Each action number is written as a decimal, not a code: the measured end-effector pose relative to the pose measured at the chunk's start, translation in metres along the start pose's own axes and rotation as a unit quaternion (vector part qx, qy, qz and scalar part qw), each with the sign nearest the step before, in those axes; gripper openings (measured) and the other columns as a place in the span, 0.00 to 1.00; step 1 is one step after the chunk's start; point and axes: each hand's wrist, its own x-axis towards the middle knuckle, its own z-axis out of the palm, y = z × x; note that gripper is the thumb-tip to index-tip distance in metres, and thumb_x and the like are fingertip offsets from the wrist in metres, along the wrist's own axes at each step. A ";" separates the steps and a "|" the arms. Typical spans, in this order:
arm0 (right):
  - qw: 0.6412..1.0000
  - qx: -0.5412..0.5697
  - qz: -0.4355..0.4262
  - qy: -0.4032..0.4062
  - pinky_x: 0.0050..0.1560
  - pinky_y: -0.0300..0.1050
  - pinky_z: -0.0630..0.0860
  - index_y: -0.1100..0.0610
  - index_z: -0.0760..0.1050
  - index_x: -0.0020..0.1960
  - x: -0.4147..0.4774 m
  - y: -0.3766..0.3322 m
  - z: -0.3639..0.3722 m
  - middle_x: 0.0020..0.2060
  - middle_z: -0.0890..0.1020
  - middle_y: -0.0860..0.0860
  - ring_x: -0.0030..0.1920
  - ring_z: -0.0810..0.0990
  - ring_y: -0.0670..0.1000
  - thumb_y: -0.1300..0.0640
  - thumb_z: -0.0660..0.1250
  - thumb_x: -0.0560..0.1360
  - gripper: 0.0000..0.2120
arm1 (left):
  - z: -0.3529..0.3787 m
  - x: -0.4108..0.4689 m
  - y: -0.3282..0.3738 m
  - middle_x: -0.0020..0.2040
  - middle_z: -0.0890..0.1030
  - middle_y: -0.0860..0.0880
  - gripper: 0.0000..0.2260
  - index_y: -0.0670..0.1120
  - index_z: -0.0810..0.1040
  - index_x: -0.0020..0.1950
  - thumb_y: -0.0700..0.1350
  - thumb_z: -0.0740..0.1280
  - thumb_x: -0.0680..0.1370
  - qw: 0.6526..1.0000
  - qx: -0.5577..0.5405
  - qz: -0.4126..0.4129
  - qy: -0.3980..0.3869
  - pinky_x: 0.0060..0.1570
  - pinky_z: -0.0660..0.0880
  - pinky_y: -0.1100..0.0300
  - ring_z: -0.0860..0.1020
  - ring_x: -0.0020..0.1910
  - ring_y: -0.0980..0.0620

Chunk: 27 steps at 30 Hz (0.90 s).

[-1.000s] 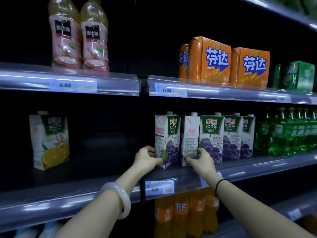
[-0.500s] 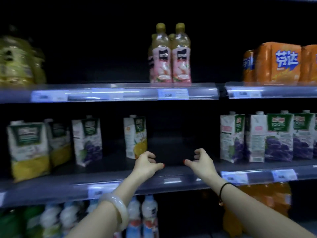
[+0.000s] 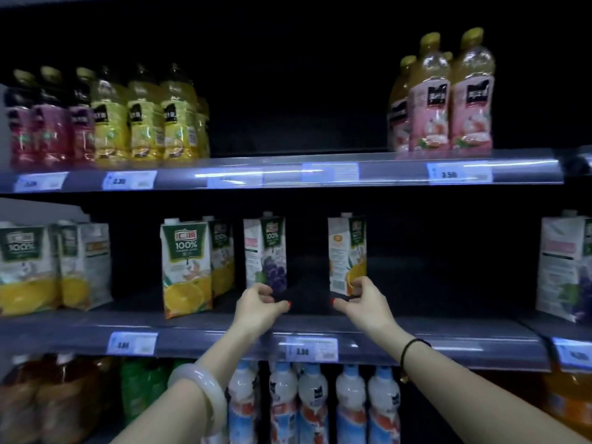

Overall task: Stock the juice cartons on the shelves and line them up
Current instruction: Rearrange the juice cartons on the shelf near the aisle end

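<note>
While both arms reach in over the lip of the middle shelf point(image 3: 416, 336), we see two juice cartons standing upright on it with a gap between them, each turned so that a narrow side faces us: a grape carton point(image 3: 266, 251) on the left and an orange carton point(image 3: 347, 248) on the right. The left hand point(image 3: 259, 307) sits at the foot of the grape carton, fingers curled and thumb stretched toward the other hand. The right hand point(image 3: 363, 302) mirrors it at the lower front corner of the orange carton, its curled fingers overlapping the printed fruit. Whether either hand pinches its carton or only hovers before it, we cannot tell. A pale bangle point(image 3: 201, 389) rings the left wrist and a thin black band point(image 3: 408, 350) the right. Further left on the same shelf a front-facing carton point(image 3: 185, 267) stands near the edge with a second carton point(image 3: 222, 257) just behind it. A far-left pair point(image 3: 22, 267) and a right-edge carton point(image 3: 563, 267) also stand there. A price tag point(image 3: 312, 349) sits on the lip. On the upper shelf point(image 3: 288, 174) stand yellow bottles point(image 3: 144, 123), dark red bottles point(image 3: 41, 123) and pink bottles point(image 3: 448, 104). Below are white-topped bottles point(image 3: 314, 402).
</note>
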 end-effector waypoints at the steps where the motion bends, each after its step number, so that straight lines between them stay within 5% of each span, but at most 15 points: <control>1: 1.000 0.002 0.001 -0.007 0.49 0.42 0.72 0.57 0.65 0.65 0.006 -0.003 0.007 0.56 0.74 0.51 0.55 0.76 0.52 0.53 0.72 0.71 0.27 | -0.004 0.006 -0.001 0.51 0.78 0.45 0.21 0.42 0.72 0.58 0.44 0.75 0.70 1.000 -0.001 0.002 0.003 0.45 0.72 0.58 0.77 0.46 0.49; 6: 1.000 -0.010 0.000 0.007 0.52 0.48 0.77 0.55 0.67 0.55 0.043 -0.004 0.027 0.52 0.77 0.53 0.49 0.77 0.52 0.52 0.73 0.70 0.20 | -0.013 0.042 -0.010 0.47 0.78 0.47 0.17 0.44 0.71 0.52 0.41 0.75 0.69 0.999 0.005 0.030 0.035 0.44 0.72 0.59 0.77 0.46 0.49; 8: 1.000 -0.006 0.012 0.026 0.53 0.50 0.78 0.55 0.67 0.58 0.061 0.001 0.026 0.52 0.78 0.54 0.50 0.79 0.55 0.54 0.73 0.70 0.21 | -0.013 0.060 -0.013 0.41 0.75 0.52 0.18 0.45 0.69 0.51 0.41 0.75 0.69 0.998 0.009 0.031 0.047 0.43 0.72 0.59 0.77 0.44 0.49; 15: 0.996 -0.030 0.024 0.085 0.41 0.43 0.76 0.55 0.66 0.56 0.118 0.022 0.032 0.57 0.78 0.55 0.49 0.80 0.56 0.55 0.74 0.69 0.22 | 0.003 0.123 -0.028 0.40 0.74 0.47 0.15 0.42 0.69 0.43 0.33 0.74 0.67 0.995 -0.065 0.022 0.072 0.31 0.75 0.61 0.75 0.40 0.48; 19: 0.989 -0.064 0.047 0.122 0.58 0.54 0.74 0.64 0.62 0.66 0.136 0.027 0.049 0.63 0.70 0.60 0.61 0.73 0.62 0.54 0.75 0.67 0.35 | 0.001 0.139 -0.051 0.34 0.71 0.49 0.17 0.45 0.68 0.37 0.31 0.74 0.66 0.994 -0.068 0.030 0.081 0.34 0.74 0.64 0.73 0.39 0.47; 22: 0.980 -0.081 0.057 0.174 0.62 0.57 0.71 0.66 0.58 0.68 0.144 0.026 0.061 0.65 0.68 0.63 0.64 0.71 0.65 0.56 0.73 0.70 0.35 | -0.004 0.140 -0.064 0.36 0.73 0.48 0.18 0.46 0.68 0.37 0.30 0.74 0.66 0.994 -0.063 0.028 0.080 0.25 0.71 0.70 0.73 0.34 0.51; 27: 0.974 -0.019 0.108 0.198 0.37 0.40 0.73 0.63 0.63 0.67 0.143 0.033 0.062 0.59 0.76 0.63 0.54 0.79 0.62 0.60 0.71 0.72 0.28 | -0.015 0.143 -0.074 0.37 0.74 0.49 0.15 0.43 0.71 0.41 0.34 0.76 0.65 0.997 -0.032 0.030 0.057 0.33 0.71 0.67 0.75 0.39 0.49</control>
